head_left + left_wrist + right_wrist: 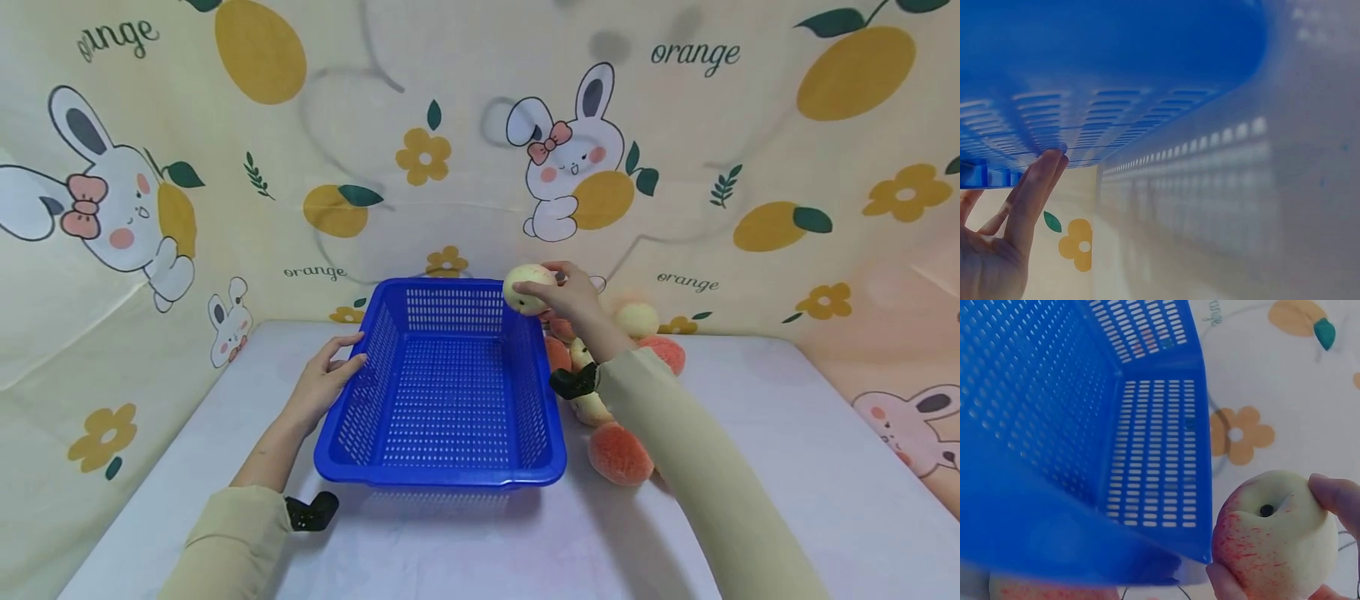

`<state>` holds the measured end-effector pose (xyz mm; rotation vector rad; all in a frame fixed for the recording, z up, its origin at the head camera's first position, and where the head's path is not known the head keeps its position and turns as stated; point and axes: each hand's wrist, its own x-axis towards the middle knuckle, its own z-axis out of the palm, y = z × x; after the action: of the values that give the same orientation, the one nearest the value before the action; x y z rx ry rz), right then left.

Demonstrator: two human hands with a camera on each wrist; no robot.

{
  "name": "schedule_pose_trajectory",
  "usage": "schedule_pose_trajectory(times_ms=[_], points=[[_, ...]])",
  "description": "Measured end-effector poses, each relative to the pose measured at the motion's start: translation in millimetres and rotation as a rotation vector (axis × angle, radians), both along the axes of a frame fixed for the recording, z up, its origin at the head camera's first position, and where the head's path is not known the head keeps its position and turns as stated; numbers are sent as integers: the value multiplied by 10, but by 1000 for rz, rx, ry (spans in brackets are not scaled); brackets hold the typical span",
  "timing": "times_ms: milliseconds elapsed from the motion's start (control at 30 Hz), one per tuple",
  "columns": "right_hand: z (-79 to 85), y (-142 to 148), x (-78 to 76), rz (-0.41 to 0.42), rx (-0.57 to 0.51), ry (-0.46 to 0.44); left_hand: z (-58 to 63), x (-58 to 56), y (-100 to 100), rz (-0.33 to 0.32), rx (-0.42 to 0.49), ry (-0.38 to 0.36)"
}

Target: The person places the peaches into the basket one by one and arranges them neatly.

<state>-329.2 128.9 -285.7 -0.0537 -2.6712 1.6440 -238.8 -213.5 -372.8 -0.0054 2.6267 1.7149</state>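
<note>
A blue plastic basket [450, 475] with perforated walls stands in the middle of the table, nothing inside it. My left hand [327, 377] grips its left rim; in the left wrist view the fingers [1035, 194] lie against the outside of the perforated wall. At the basket's far right corner, my right hand [573, 300] holds a pale yellow peach [528, 289] between thumb and fingers. The right wrist view shows this peach [1279, 537] with a red blush and a dark stem hollow, right beside the basket's rim [1205, 456].
To the right of the basket lie several more fruits, partly behind my right arm: a fuzzy orange-red peach [620, 454], another reddish one [663, 354] and a pale yellow one [637, 319]. A printed cloth [465, 100] hangs behind the white table [750, 433].
</note>
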Motion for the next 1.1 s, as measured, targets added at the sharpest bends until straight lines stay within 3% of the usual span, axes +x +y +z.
schedule_pose_trajectory(times_ms=[300,567,1100], points=[[-60,-279,-24,1,-51,-39,18,4,-17,-4,12,16],[-126,-469,-68,-12,-42,-22,-6,-3,-18,-3,14,11],[-314,-760,-158,-34,103,-114,-12,-16,-9,-4,39,3]])
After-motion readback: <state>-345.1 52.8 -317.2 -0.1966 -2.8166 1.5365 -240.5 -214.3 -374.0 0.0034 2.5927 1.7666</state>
